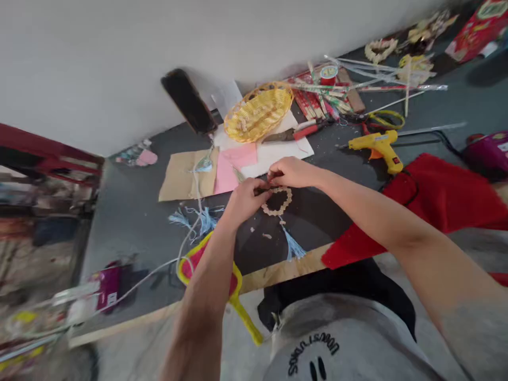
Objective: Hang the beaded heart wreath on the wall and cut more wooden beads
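Observation:
A bracelet of pale beads (288,201) lies on the dark tabletop, its ring nearly round. From its lower side a light blue tassel (293,246) trails toward the table's front edge. My left hand (246,200) pinches the bracelet's upper left part. Fingertips of my right hand (291,172) are closed at the top of the same ring, almost touching the left ones. A small red spot shows between the fingers; what it is, I cannot make out. Beside my left forearm lie more blue tassels (206,220).
Behind my hands stand a yellow woven basket (260,114), pliers (296,133) and paper sheets (188,180). To the right are a yellow glue gun (379,147), scissors (387,119) and red cloth (444,196). A yellow-rimmed paddle (237,286) overhangs the front edge, near a white cable (146,286).

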A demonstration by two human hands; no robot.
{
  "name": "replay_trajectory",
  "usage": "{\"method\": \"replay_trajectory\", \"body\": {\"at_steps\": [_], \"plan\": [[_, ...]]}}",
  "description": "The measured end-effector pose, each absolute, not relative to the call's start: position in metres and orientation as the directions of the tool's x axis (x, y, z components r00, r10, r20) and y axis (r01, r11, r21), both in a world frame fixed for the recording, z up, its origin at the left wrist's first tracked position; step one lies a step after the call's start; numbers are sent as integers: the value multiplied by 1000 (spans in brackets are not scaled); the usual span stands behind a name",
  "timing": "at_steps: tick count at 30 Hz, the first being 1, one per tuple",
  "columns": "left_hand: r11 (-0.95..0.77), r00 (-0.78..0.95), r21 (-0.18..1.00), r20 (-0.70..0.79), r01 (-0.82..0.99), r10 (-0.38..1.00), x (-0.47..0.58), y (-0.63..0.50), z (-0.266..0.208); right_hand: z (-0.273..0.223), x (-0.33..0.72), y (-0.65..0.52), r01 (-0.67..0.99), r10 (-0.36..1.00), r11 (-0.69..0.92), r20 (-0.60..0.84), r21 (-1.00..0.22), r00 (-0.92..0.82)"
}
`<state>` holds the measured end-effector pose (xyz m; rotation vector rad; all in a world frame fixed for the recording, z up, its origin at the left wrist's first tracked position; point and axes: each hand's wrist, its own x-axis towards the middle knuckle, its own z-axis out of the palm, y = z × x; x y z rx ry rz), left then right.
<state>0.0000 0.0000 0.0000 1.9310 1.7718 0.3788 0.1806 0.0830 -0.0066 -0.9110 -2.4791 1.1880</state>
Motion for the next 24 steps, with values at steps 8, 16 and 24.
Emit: {"method": "replay_trajectory", "body": {"at_steps": [8, 16, 24], "plan": [[-48, 150, 544, -144, 837, 978, 4, 5, 1, -1, 191, 90, 538, 703, 447, -92, -715, -705], [8, 129, 596, -187, 803, 974, 6, 15, 3, 30, 200, 83, 573, 556, 542, -249, -615, -793], [-13, 203, 769, -152, 639, 967, 3, 21, -8, 19, 188, 74, 531, 530, 577, -210, -620, -822]]}}
